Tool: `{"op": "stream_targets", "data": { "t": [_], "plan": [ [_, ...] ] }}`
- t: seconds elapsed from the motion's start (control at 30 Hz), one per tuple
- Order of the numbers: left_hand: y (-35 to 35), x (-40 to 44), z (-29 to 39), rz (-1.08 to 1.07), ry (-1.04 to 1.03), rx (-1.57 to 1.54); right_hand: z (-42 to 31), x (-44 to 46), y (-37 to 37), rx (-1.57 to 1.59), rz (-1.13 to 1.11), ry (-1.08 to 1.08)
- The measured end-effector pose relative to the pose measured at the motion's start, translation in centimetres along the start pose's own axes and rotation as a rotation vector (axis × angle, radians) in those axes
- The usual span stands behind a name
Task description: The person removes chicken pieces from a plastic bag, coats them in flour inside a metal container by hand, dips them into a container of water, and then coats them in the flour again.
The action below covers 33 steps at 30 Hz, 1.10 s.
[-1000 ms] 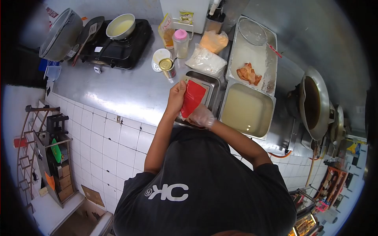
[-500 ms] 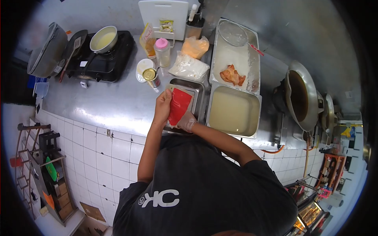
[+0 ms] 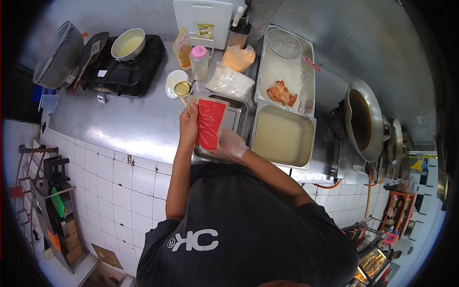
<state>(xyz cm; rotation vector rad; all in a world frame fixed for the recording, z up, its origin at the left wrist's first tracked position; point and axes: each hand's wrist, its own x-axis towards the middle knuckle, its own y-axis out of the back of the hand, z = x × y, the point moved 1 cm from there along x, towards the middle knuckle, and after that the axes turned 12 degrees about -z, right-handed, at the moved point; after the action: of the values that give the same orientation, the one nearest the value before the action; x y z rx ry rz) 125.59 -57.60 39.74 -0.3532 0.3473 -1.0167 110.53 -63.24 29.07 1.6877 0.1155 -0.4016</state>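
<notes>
Above the left part of the metal tray [image 3: 244, 112], we find the packet [image 3: 210, 122], held between the two hands and clear of the surface [image 3: 124, 125]. We identify it by its flat, oblong body and its large, bright red panel. A tan border frames the red, showing most plainly along the far edge and the right edge. We note a glossy, slightly wrinkled face with pale streaks of reflected light; any print on it is too faint for us to read. The outline narrows toward the body, where the lower edge is partly covered.

We see the bare left hand [image 3: 189, 125] at the packet's left edge: the thumb presses on the front face near the far corner, and the fingers pinch that edge from behind. We see the right hand [image 3: 233, 145], in a clear glove, against the lower right edge. Its fingertips are hidden, so we cannot tell whether these fingers are spread or pinching.

Just beyond the packet's far left corner, we locate the can [image 3: 182, 88]; beyond the tray lies the white bag [image 3: 231, 79].
</notes>
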Motion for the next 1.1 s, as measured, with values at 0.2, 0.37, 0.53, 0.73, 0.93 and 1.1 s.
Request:
{"op": "stream_targets", "data": {
  "t": [0.2,0.37,0.53,0.73,0.93,1.1],
  "plan": [
    [-0.1,0.0,-0.1,-0.011,-0.018,0.05,-0.8,-0.4,4.0,0.528,0.108,-0.113],
    [1.0,0.2,-1.9,-0.018,0.006,0.112,-0.5,-2.4,9.7,0.521,-0.215,0.115],
    [0.6,0.0,-0.8,0.027,0.026,0.003,4.4,-7.2,17.5,0.671,-0.006,0.318],
    [1.2,0.1,-1.7,0.001,0.03,0.071,17.3,-11.2,20.6,0.426,0.246,-0.077],
    [0.6,-0.2,-1.2,-0.069,0.055,0.104,19.7,-9.7,20.6,0.216,0.202,-0.459],
    [1.0,-0.4,-1.2,-0.057,0.077,0.095,7.4,-5.7,17.3,0.532,0.052,0.271]
  ]
}}
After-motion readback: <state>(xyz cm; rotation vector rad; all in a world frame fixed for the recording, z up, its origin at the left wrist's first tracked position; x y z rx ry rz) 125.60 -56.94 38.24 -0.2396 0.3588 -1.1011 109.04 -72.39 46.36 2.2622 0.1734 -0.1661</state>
